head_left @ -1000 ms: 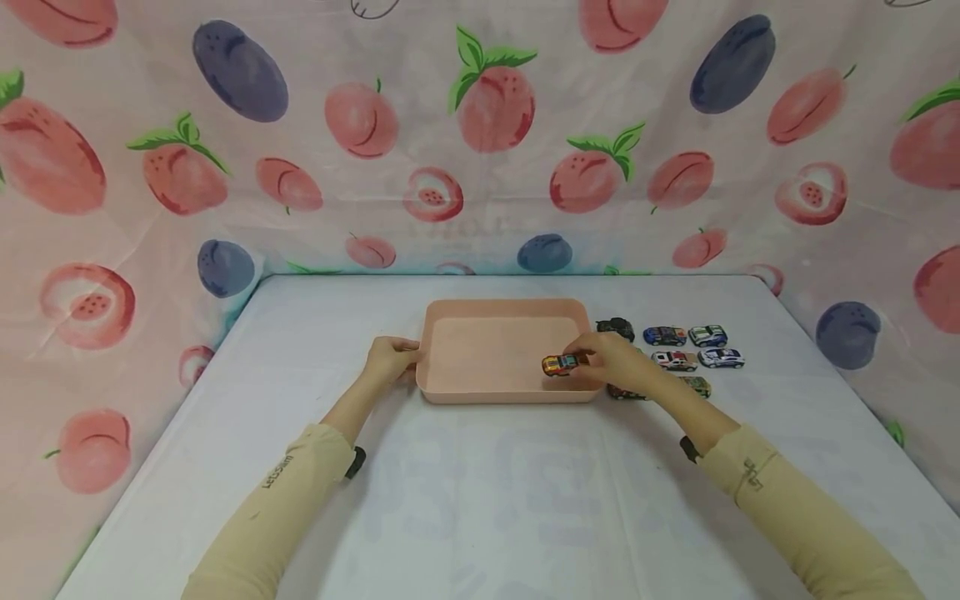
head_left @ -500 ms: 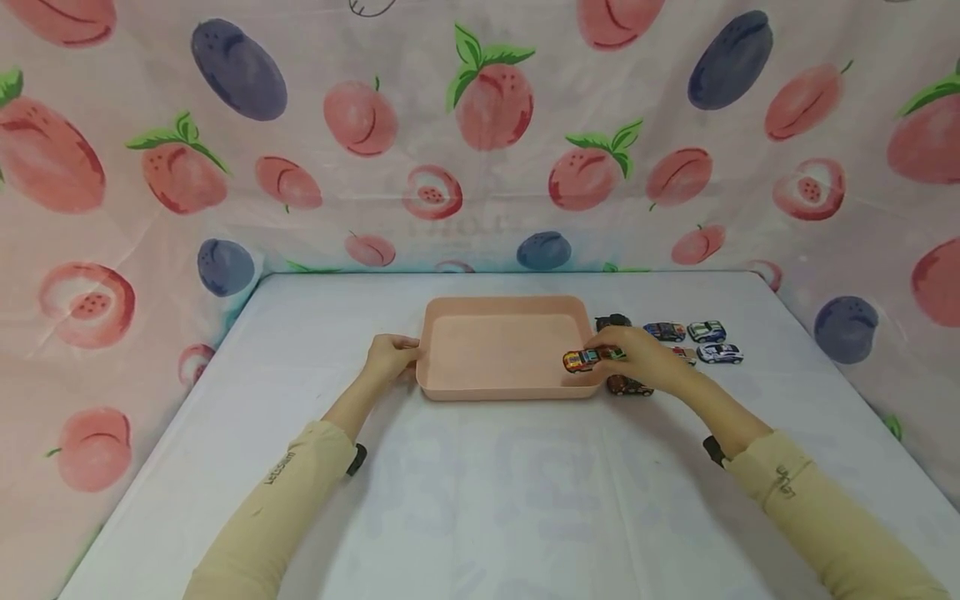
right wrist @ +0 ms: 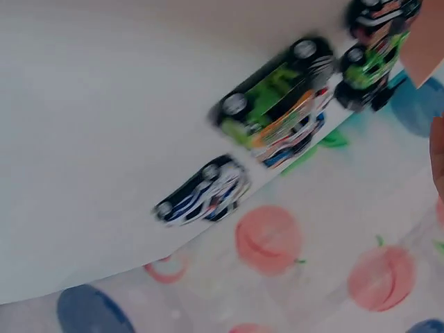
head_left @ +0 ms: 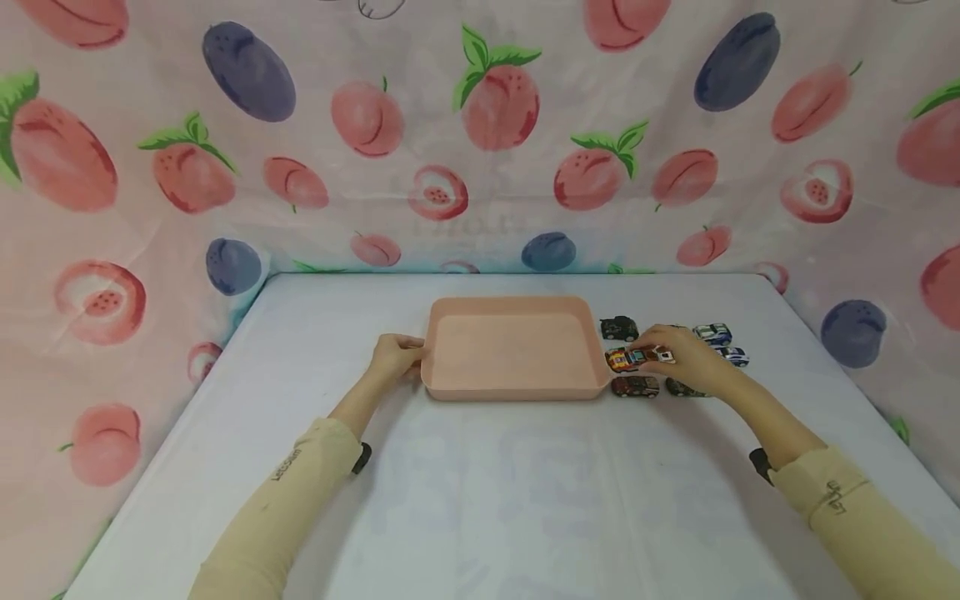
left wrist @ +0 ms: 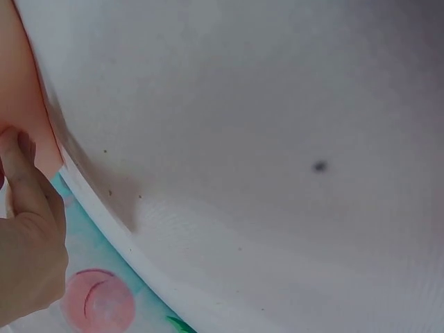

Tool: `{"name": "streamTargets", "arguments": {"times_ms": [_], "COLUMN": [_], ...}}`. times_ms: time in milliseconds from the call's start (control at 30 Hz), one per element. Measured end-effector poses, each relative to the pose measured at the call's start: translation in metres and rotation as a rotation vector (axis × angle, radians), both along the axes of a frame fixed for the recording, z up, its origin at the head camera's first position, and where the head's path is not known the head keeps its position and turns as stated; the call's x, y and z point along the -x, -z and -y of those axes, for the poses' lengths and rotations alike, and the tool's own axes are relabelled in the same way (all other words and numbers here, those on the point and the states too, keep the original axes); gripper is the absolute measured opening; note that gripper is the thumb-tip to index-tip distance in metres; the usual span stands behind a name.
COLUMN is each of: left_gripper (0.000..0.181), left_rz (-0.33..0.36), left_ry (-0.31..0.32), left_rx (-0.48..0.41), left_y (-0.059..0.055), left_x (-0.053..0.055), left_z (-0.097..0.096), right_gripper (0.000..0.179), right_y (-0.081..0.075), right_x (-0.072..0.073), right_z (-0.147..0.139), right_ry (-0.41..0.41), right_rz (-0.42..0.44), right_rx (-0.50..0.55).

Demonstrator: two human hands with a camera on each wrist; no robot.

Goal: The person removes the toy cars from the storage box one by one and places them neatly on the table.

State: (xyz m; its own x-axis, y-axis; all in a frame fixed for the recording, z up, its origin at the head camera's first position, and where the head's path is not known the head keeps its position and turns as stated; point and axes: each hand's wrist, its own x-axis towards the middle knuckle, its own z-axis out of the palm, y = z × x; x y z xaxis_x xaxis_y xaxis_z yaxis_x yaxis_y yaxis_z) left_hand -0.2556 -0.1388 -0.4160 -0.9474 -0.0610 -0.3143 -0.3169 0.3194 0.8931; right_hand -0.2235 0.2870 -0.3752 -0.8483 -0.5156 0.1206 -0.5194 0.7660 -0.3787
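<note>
In the head view my left hand (head_left: 393,357) holds the left rim of a shallow pink tray (head_left: 510,354). In the left wrist view that hand (left wrist: 31,236) is at the edge, against the tray's side (left wrist: 35,104). My right hand (head_left: 686,354) holds the back end of a yellow-and-red toy car (head_left: 621,360) just right of the tray, between fingers and thumb. Partly covered by this hand is a white toy car (head_left: 664,354). Only a sliver of my right hand (right wrist: 438,159) shows in the right wrist view, so its grip is hidden there.
Around the right hand stand a black toy car (head_left: 618,328), a dark reddish one (head_left: 635,387), a green one (head_left: 684,388) and a white-and-blue one (head_left: 712,334). Another white car (head_left: 733,357) is partly hidden. A fruit-print cloth (head_left: 480,192) hangs behind the white table (head_left: 480,500).
My right hand has carried the yellow-and-red toy car rightward, from over the tray to beside its right rim among the other cars. The left hand stays on the tray.
</note>
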Motion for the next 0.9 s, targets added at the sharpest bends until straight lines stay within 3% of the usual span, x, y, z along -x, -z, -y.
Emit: {"name": "streamTargets", "arguments": {"times_ms": [500, 800, 900], "left_gripper": [0.033, 0.033, 0.032], "left_rz": [0.008, -0.006, -0.005], "left_ry": [0.035, 0.022, 0.017], "left_rx": [-0.008, 0.01, 0.006], "left_y": [0.003, 0.002, 0.006], "left_x": [0.0, -0.001, 0.0], "left_z": [-0.001, 0.001, 0.001], "right_gripper": [0.029, 0.032, 0.031], "right_y": [0.002, 0.005, 0.01], "right_x": [-0.009, -0.001, -0.002], "right_z": [-0.038, -0.054, -0.063], "right_ry": [0.055, 0.122, 0.105], "right_rz": [0.007, 0.058, 0.012], "right_rx": [-0.061, -0.097, -0.091]}}
